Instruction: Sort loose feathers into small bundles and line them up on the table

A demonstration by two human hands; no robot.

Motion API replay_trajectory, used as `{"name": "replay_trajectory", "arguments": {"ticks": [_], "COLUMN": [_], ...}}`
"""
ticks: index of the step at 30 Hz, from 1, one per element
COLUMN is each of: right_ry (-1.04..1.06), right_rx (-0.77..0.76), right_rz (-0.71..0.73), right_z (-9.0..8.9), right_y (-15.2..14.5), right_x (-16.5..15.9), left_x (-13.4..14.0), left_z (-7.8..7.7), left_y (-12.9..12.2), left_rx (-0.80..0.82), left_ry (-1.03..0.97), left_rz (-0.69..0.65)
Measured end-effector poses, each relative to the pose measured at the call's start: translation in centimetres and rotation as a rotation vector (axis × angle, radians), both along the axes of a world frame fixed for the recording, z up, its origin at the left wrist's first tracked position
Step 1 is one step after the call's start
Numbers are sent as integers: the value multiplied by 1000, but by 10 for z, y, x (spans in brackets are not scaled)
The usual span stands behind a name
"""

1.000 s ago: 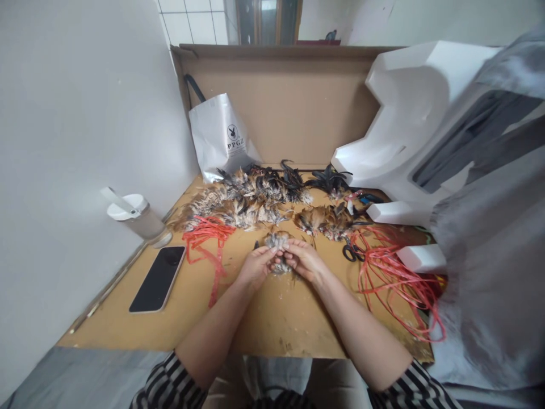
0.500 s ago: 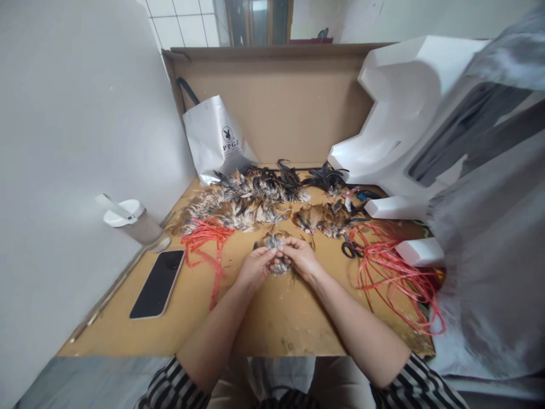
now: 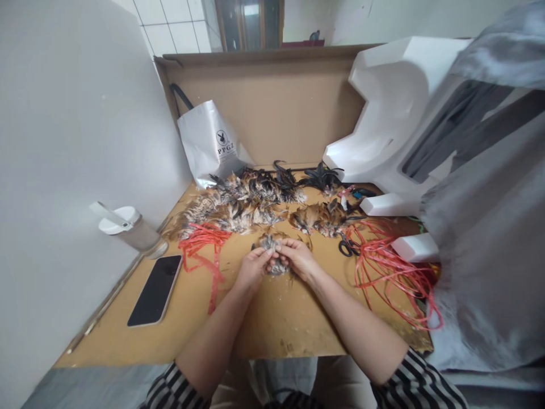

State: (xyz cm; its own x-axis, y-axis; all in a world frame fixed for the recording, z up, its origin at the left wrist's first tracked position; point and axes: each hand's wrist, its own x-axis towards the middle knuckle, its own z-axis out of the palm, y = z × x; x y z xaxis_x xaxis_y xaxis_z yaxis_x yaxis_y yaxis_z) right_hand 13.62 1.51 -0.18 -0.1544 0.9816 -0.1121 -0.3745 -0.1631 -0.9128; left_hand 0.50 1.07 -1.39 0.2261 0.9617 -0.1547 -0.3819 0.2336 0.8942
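Saw a flat, tan table (image 3: 272, 324) with dark spots near 6 o'clock. Found a small bunch of feathers (image 3: 279, 268), gray and brown, right in the middle. Spotted a black phone (image 3: 154, 291), screen up, at 8 o'clock, and a cup (image 3: 142, 236) with a white lid at 9. Saw a heap of red strips (image 3: 202, 238) at 10 o'clock, touching a big, messy feather pile (image 3: 238, 207). Noticed a silver bag (image 3: 202, 139) behind the pile at 11. Saw black feathers (image 3: 321, 179) at 1 o'clock, with a brown clump (image 3: 321, 217) nearer. Found scissors (image 3: 348, 243) at 2, just beside tangled red string (image 3: 394, 267) at 3.
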Motion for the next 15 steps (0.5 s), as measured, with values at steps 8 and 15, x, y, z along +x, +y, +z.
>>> {"name": "replay_trajectory", "arguments": {"ticks": [8, 15], "right_ry": [-31, -67], "right_rx": [25, 43], "right_rz": [4, -50], "right_z": [2, 4], "right_y": [-1, -2], "right_x": [-1, -2], "left_x": [0, -1], "left_z": [2, -5], "left_y": [0, 3], "left_rx": [-7, 46], "left_ry": [-2, 106], "left_rz": [30, -6]}}
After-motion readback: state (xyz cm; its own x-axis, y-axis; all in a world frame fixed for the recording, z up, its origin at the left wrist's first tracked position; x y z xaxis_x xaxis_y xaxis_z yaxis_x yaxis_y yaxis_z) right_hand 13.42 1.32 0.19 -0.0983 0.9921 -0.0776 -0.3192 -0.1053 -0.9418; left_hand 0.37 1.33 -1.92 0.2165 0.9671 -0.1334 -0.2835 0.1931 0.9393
